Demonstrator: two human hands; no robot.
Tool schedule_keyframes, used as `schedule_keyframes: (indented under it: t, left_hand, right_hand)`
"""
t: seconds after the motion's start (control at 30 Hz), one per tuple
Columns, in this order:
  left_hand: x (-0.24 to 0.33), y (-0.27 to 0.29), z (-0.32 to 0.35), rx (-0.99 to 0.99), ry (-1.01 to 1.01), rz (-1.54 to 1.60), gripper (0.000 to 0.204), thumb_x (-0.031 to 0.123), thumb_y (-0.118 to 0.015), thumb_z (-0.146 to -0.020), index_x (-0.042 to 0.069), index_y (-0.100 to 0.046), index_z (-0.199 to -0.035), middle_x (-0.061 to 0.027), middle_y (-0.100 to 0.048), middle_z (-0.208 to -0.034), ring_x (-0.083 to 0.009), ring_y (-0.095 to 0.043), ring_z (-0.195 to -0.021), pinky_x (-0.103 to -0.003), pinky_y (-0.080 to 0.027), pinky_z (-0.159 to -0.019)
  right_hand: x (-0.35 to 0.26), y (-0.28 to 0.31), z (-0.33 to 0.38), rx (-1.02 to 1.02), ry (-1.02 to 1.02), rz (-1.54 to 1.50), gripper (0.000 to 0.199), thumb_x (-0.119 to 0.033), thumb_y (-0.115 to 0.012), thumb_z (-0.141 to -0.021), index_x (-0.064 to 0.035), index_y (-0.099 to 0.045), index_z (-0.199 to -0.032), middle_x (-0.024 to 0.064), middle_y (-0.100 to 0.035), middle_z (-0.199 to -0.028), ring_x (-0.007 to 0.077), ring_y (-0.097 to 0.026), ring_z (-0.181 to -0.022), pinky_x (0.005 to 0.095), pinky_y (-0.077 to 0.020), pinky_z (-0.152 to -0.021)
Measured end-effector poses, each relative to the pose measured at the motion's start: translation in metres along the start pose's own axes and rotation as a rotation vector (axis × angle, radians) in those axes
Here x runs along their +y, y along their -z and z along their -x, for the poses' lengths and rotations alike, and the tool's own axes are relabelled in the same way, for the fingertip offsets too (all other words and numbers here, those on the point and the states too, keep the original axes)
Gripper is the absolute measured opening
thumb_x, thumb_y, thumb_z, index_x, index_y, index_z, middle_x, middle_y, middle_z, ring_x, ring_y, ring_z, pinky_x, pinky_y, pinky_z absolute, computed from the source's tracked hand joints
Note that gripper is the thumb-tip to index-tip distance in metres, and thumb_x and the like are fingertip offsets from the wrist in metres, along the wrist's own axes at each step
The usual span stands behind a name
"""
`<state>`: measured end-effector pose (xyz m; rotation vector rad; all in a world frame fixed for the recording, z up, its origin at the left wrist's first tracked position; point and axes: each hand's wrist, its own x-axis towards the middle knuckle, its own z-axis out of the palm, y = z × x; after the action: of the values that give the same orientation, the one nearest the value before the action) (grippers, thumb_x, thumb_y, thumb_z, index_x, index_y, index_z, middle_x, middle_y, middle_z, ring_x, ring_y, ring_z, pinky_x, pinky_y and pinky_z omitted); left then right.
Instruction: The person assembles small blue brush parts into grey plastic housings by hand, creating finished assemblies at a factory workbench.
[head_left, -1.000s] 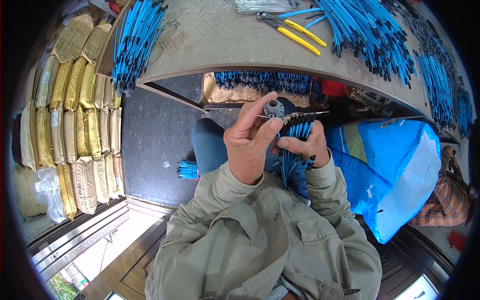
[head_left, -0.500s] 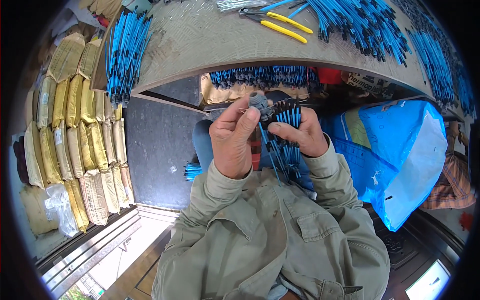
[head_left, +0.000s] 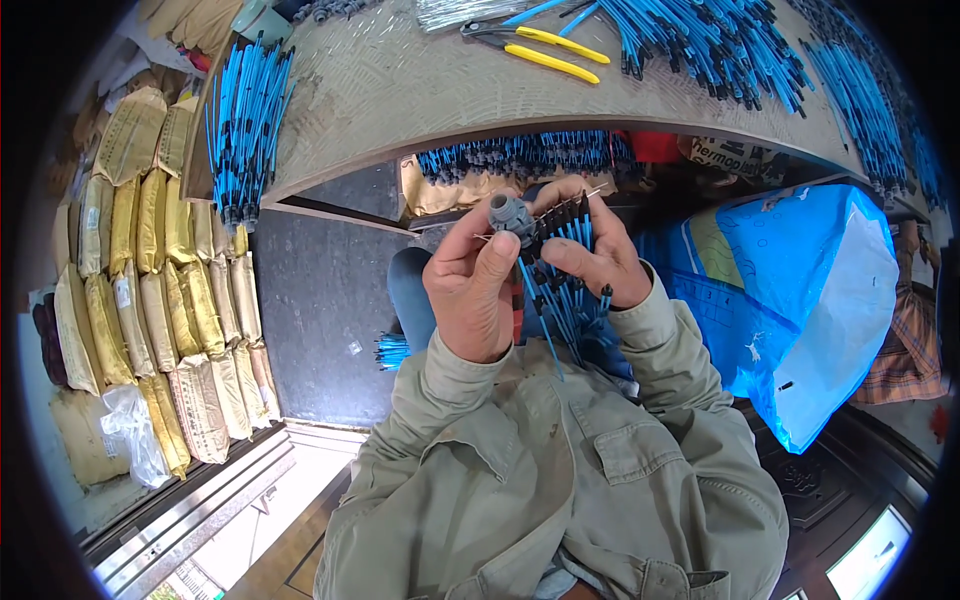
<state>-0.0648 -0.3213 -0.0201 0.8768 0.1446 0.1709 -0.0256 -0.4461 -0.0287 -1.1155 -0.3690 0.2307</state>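
Note:
My left hand (head_left: 470,290) is closed on a grey ribbed plastic piece (head_left: 509,214) with a round opening at its end, pinched between thumb and fingers. Close beside it, my right hand (head_left: 608,262) grips a row of thin blue sticks (head_left: 568,308) with black ends. A thin wire (head_left: 597,190) sticks out past the black ends near the right fingertips. The sticks hang down toward my lap. Whether the wire runs through every stick is too small to tell.
Ahead is a table (head_left: 370,90) with yellow-handled pliers (head_left: 555,55), a blue stick pile (head_left: 700,50) and another bundle (head_left: 245,130) at its left edge. A blue plastic bag (head_left: 770,290) stands on the right. Stacked sacks (head_left: 150,290) line the left.
The right fingers have shifted up along the black ends, and the wire now protrudes beyond them. The left hand still holds the grey piece. The view has shifted slightly.

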Motion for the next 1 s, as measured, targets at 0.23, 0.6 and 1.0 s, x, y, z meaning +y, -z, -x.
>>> schedule_keyframes:
  t: [0.23,0.6,1.0]
  left_hand:
    - [-0.002,0.006,0.000,-0.080,-0.273,-0.247,0.040,0.000,-0.068,-0.072,-0.004,-0.055,-0.109,-0.0058,-0.057,-0.097,-0.0096,-0.053,-0.082,-0.019,-0.043,-0.069]
    - [0.002,0.006,0.005,-0.187,-0.492,-0.516,0.045,0.001,-0.073,-0.066,-0.004,-0.057,-0.107,-0.0063,-0.057,-0.095,-0.0088,-0.052,-0.077,-0.019,-0.044,-0.063]
    - [0.006,-0.002,0.016,-0.177,-0.152,-0.200,0.044,0.000,-0.071,-0.068,-0.003,-0.054,-0.109,-0.0062,-0.053,-0.103,-0.0105,-0.053,-0.086,-0.021,-0.044,-0.074]
  right_hand:
    - [-0.011,0.001,0.004,-0.040,-0.158,0.021,0.039,-0.026,-0.067,-0.070,-0.0022,-0.050,-0.095,0.0004,-0.049,-0.084,0.0079,-0.045,-0.076,0.0214,-0.0359,-0.069]
    - [-0.002,0.010,0.009,-0.076,-0.059,0.138,0.036,-0.029,-0.069,-0.068,-0.0032,-0.049,-0.083,-0.0010,-0.045,-0.075,0.0071,-0.039,-0.068,0.0208,-0.0306,-0.060]
    - [-0.004,0.007,0.020,-0.070,-0.137,0.101,0.034,-0.026,-0.069,-0.068,-0.0034,-0.047,-0.079,-0.0002,-0.043,-0.071,0.0087,-0.037,-0.066,0.0229,-0.0291,-0.058]
